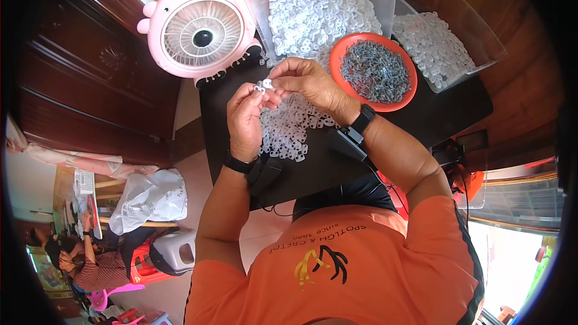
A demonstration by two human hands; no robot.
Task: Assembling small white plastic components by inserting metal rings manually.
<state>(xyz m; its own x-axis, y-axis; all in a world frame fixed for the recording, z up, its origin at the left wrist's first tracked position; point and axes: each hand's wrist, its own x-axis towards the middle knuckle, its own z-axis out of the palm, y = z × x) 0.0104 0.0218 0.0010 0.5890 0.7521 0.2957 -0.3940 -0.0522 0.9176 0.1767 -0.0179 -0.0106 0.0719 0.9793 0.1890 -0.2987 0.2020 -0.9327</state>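
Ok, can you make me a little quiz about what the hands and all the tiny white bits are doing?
1. True or false: both hands, the left hand and the right hand, pinch one small white plastic piece between them.
2. What does the orange bowl hold? A) small dark metal pieces B) white plastic pieces C) water
3. Fill in: the loose pile of white plastic pieces lies on the ____ table, right below the hands.

Key: 1 true; 2 A; 3 black
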